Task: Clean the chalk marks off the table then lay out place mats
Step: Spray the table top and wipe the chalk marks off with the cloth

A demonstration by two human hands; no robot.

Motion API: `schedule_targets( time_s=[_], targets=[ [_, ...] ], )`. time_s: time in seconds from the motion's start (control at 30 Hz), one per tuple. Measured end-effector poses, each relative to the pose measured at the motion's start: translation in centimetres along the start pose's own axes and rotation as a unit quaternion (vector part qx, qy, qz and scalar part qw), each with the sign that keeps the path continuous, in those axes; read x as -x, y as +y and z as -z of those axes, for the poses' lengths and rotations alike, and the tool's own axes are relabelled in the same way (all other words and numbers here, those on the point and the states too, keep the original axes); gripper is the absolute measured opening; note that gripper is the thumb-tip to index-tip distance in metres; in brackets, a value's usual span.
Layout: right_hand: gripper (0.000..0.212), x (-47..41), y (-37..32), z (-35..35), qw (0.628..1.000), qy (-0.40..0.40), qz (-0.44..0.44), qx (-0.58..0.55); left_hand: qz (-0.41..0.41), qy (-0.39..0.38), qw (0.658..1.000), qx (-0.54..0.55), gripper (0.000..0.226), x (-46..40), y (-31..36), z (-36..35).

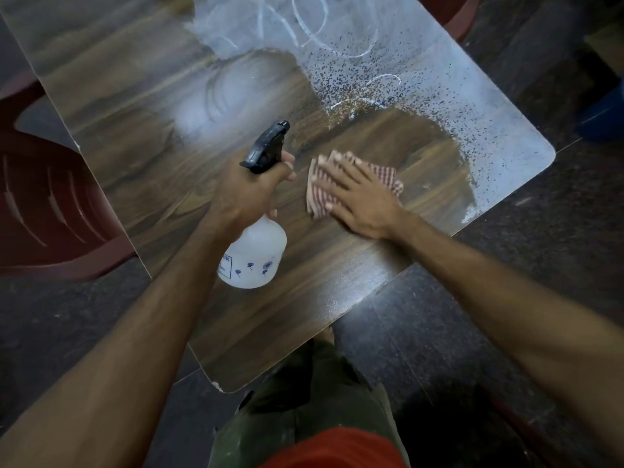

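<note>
My left hand (244, 194) grips the neck of a white spray bottle (251, 256) with a black trigger head, held above the wooden table (141, 130). My right hand (358, 194) lies flat with spread fingers on a red-and-white checked cloth (385, 175), pressing it on the table's middle. White chalk marks (314, 32) and a chalky haze speckled with spray drops cover the table's far right part. The wood around the cloth is dark and wiped.
A dark red plastic chair (50, 211) stands at the table's left side. Another reddish chair (452, 15) shows at the far edge. A blue object (604, 113) sits on the dark floor at the right. My legs are below the table's near corner.
</note>
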State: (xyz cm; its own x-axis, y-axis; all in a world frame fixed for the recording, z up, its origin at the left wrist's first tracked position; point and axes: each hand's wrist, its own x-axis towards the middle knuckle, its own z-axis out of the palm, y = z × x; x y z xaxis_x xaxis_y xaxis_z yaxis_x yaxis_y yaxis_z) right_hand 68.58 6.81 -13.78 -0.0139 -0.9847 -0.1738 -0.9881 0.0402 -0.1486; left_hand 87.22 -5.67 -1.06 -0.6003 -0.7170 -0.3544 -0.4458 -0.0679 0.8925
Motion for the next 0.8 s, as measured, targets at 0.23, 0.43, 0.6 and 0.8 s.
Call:
schedule_targets(
  time_s=[0.23,0.43,0.6,0.8],
  targets=[
    [0.058,6.8,4.5,0.1,0.995,-0.032,-0.036,-0.087,-0.013,-0.02,1.0,0.014,0.012,-0.3,1.3,0.2],
    [0.068,0.3,5.1,1.6,0.973,-0.006,-0.225,-0.048,-0.025,-0.033,0.999,-0.003,0.009,-0.1,0.4,0.2],
    [0.068,2.1,-1.0,-0.2,0.993,-0.012,-0.114,-0.005,-0.014,-0.043,0.999,-0.011,0.01,0.0,0.4,-0.2],
    [0.062,10.0,-1.4,-1.9,0.997,-0.07,0.044,-0.007,-0.023,-0.039,0.999,-0.006,0.008,0.1,1.2,-0.3]
  ],
)
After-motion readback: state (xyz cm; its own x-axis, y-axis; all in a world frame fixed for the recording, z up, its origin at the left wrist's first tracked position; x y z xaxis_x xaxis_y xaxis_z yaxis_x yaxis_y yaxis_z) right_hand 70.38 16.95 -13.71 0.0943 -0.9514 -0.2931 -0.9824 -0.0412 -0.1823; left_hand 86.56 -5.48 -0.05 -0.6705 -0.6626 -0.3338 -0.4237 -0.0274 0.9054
